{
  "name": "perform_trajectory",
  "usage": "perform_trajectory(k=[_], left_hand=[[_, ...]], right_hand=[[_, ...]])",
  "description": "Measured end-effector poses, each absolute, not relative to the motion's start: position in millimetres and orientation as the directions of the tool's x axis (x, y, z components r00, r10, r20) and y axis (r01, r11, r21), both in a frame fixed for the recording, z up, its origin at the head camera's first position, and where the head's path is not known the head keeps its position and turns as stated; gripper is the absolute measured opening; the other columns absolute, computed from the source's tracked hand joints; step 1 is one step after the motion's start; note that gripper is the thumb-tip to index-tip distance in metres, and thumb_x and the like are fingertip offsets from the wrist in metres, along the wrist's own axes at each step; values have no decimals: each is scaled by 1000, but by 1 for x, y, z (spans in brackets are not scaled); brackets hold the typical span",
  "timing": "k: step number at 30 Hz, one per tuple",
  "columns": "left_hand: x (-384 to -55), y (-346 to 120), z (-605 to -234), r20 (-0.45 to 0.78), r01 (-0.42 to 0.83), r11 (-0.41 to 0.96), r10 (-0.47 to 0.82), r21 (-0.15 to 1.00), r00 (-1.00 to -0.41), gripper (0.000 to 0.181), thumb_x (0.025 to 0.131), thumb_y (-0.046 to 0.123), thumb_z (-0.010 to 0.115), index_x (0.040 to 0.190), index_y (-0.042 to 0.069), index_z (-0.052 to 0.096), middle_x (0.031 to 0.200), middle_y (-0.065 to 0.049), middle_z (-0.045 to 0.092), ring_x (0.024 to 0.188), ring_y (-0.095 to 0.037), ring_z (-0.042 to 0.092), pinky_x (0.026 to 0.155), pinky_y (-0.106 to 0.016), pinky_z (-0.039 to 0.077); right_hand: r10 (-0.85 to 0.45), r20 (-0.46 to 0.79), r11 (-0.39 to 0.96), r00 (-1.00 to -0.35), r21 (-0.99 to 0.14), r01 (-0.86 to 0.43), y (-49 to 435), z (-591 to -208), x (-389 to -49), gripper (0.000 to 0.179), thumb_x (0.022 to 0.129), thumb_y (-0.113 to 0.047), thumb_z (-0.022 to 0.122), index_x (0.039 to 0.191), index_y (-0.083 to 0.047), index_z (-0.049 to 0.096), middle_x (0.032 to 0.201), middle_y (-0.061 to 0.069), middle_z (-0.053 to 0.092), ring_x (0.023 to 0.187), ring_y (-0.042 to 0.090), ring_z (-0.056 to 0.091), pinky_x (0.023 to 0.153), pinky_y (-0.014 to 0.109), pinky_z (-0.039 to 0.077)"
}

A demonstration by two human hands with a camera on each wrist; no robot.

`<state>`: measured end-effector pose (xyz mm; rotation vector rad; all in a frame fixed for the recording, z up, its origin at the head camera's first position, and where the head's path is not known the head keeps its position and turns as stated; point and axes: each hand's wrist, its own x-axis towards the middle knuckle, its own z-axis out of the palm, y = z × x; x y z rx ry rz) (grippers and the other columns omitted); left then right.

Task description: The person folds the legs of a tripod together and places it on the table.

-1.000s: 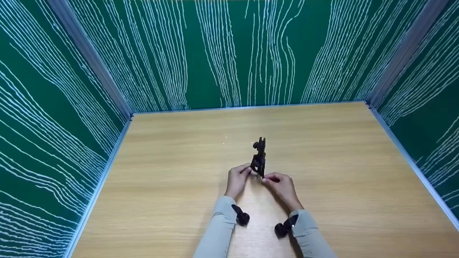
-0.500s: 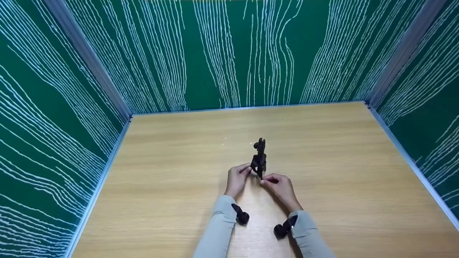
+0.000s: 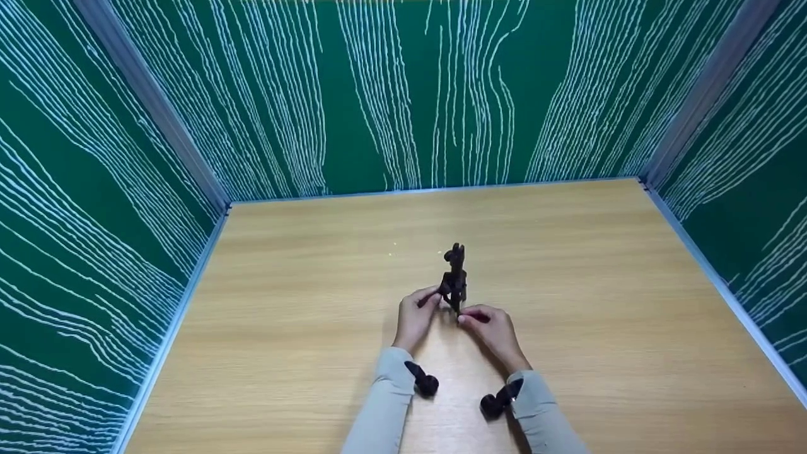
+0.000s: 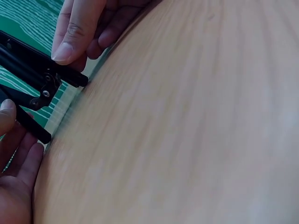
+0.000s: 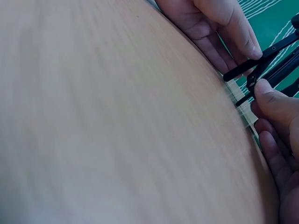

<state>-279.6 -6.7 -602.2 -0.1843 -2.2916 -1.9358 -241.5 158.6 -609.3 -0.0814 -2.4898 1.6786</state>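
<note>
A black hinged stand [image 3: 454, 279] is being pinched over the table [image 3: 296, 296] by left hand [image 3: 416, 320] and right hand [image 3: 493, 330], one leg [image 4: 74, 77] being drawn slightly nearer by the latter, its stance apparently being adjusted

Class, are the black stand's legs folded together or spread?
Spread, at least partly: lower leg and upper leg end apart in the left wrist view.

Smooth wood-grained tabletop [image 3: 302, 302], matt cloth sleeves [image 3: 384, 403], satin-black stand [image 3: 454, 280] with shiny metal screws [image 4: 46, 94]
</note>
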Motion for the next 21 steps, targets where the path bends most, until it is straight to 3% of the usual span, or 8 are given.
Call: perform_trajectory(k=[8, 14, 21], left_hand=[[-265, -7, -591, 182, 178, 75, -44, 981, -982, 26, 88, 0, 65, 111, -10, 65, 109, -25, 65, 98, -30, 65, 86, -22, 53], [-266, -4, -607, 122, 117, 51, -99, 992, -988, 24, 86, 9, 70, 107, -2, 67, 104, -15, 67, 92, -16, 65, 84, -23, 54], [-261, 1, -610, 82, 83, -25, -54, 996, -995, 20, 86, 8, 71, 105, 1, 67, 101, -11, 69, 90, -16, 66, 82, -25, 54]], right_hand=[[168, 90, 306, -982, -951, -35, 160, -609, -242, 20, 84, -14, 73, 102, -5, 73, 105, 11, 73, 103, 25, 66, 93, 23, 49], [196, 76, 321, -978, -947, -10, 161, -609, -244, 26, 87, -15, 70, 112, -5, 70, 113, 12, 70, 106, 24, 64, 94, 25, 48], [216, 107, 340, -971, -940, -28, 162, -610, -250, 25, 89, -13, 67, 113, -3, 69, 113, 14, 70, 107, 26, 64, 95, 27, 48]])
